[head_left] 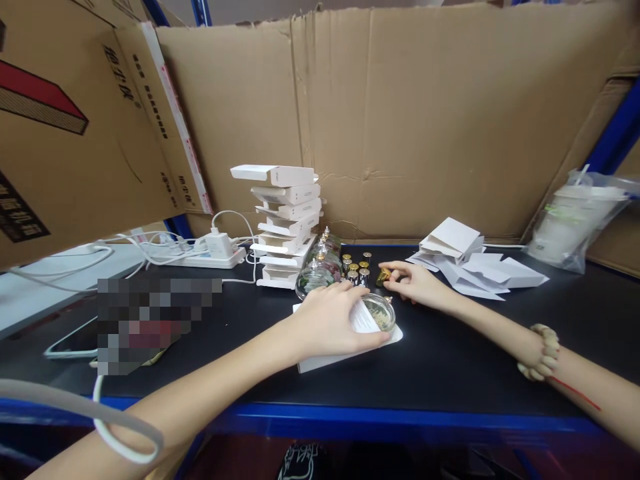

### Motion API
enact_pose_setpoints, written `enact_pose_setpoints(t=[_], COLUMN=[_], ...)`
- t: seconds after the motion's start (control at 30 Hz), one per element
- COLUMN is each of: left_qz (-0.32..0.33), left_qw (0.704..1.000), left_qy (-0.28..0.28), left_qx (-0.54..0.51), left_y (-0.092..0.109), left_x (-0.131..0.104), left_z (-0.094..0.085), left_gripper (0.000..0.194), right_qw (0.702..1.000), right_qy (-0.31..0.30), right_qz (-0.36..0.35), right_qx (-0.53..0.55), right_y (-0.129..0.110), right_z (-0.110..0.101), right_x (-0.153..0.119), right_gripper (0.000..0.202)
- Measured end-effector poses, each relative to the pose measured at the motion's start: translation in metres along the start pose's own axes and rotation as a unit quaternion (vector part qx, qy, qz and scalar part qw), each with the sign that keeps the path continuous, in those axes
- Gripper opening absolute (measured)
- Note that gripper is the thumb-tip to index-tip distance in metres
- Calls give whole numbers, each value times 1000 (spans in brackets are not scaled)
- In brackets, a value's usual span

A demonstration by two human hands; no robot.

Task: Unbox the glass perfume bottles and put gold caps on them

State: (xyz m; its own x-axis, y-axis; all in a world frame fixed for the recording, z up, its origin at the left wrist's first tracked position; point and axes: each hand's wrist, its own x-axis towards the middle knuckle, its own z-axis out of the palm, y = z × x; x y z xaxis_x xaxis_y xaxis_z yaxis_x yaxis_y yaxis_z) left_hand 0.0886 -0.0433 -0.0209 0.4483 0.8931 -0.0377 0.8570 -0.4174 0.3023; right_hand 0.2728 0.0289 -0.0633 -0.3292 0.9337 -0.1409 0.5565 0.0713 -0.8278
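My left hand (330, 320) is closed around a round, flat glass bottle (384, 310) with a small metal nozzle at its upper right. A white slip or label with printed lines covers part of the glass under my fingers. Beneath it lies a flat white box (325, 362), mostly hidden by the hand. My right hand (417, 283) pinches a gold bottle cap (383, 275) between thumb and fingertips, just above the bottle's nozzle. Several gold and silver caps (364, 275) stand beside it on the black table, next to a row of similar glass bottles (315, 277).
White boxes (290, 233) with open flaps are stacked behind my left hand. Folded white cartons (465, 260) lie at right, near a bagged cup (563, 220). A power strip (210, 253) with cables and a phone (75, 340) are at left. Cardboard (400, 120) walls the back.
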Motion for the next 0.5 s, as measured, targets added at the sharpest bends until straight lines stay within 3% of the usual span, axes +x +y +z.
enact_pose_setpoints(t=[0.1, 0.23, 0.4, 0.5], left_qz=[1, 4, 7, 7], left_qw=[1000, 1000, 999, 999], left_qy=[7, 23, 32, 38], left_qx=[3, -1, -5, -12], left_y=[1, 2, 1, 1], left_x=[1, 0, -1, -1], left_z=[-2, -2, -1, -1], left_gripper=[68, 61, 59, 55], right_qw=[999, 997, 978, 968], right_qy=[3, 23, -171, -201], right_qz=[-23, -70, -117, -144], right_qx=[24, 13, -30, -46], right_y=[1, 0, -3, 1], right_z=[-2, -13, -20, -18], right_x=[-4, -10, -16, -15], right_gripper=[52, 52, 39, 39])
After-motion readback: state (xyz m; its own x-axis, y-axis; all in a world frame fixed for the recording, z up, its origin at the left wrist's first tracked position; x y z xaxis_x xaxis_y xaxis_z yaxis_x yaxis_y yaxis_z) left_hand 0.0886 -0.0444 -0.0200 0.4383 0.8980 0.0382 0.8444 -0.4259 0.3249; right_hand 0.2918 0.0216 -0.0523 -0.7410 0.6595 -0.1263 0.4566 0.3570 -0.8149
